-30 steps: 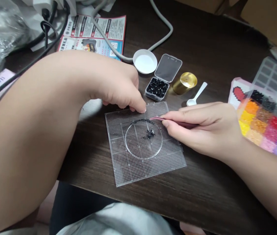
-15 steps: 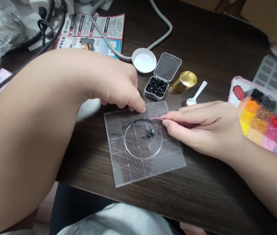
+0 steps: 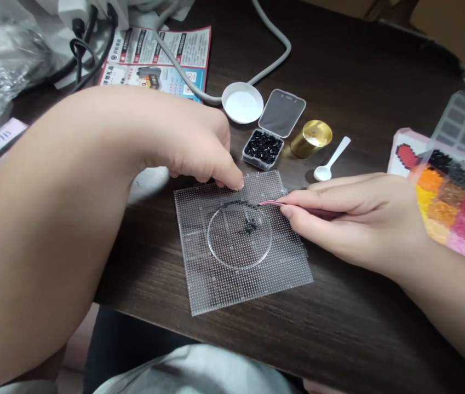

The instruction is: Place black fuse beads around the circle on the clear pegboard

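Observation:
A clear square pegboard point(image 3: 216, 290) lies on the dark table, with a clear ring point(image 3: 208, 241) on it. Black beads point(image 3: 236, 203) follow the ring's top edge, and a small pile of black beads point(image 3: 250, 225) sits inside it. My right hand point(image 3: 347, 219) is closed on thin pink tweezers point(image 3: 271, 203), whose tip is at the right end of the bead row. At the board's top edge, my left hand point(image 3: 203, 148) rests its thumb; its other fingers curl under and are mostly hidden, so what they hold, if anything, cannot be seen.
Behind the board stand an open box of black beads point(image 3: 262, 148), a white dish point(image 3: 242, 103), a gold cup point(image 3: 311, 139) and a white spoon point(image 3: 333, 158). A tray of coloured beads point(image 3: 458, 202) is at the right. Cables point(image 3: 277, 63) and a printed leaflet point(image 3: 166, 49) lie farther back.
My right hand has moved slightly right, and the tweezers' tip has shifted right and a little down along the ring. My left hand has hardly moved.

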{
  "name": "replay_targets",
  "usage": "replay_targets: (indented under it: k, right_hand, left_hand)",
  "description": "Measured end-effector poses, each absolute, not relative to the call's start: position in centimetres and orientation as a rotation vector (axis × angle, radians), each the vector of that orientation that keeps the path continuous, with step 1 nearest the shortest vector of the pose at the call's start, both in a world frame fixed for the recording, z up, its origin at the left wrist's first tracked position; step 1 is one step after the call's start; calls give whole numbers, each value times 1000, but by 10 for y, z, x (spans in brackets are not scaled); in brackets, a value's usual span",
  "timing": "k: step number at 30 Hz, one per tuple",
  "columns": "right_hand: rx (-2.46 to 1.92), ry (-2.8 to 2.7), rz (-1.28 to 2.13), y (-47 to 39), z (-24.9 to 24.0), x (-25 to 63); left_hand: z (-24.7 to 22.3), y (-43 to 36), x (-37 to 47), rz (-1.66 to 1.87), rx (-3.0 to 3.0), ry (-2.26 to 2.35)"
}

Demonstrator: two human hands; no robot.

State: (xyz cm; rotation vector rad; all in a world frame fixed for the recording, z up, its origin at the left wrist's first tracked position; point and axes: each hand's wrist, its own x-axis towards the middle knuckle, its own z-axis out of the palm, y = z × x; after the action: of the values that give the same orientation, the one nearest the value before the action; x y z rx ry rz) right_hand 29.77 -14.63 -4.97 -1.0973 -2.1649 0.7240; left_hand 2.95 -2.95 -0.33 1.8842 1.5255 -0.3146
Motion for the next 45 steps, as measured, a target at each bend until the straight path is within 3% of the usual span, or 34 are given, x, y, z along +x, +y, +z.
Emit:
replay_targets:
  k: [4,45]
  right_hand:
    - [-1061,-2170,724,-147,-49,295]
    - [-1156,-2078,745,-144,-49,288]
  left_hand:
    - [8,-32,41,-598,1835,1582]
    - [13,-34,39,-559,1932,1499]
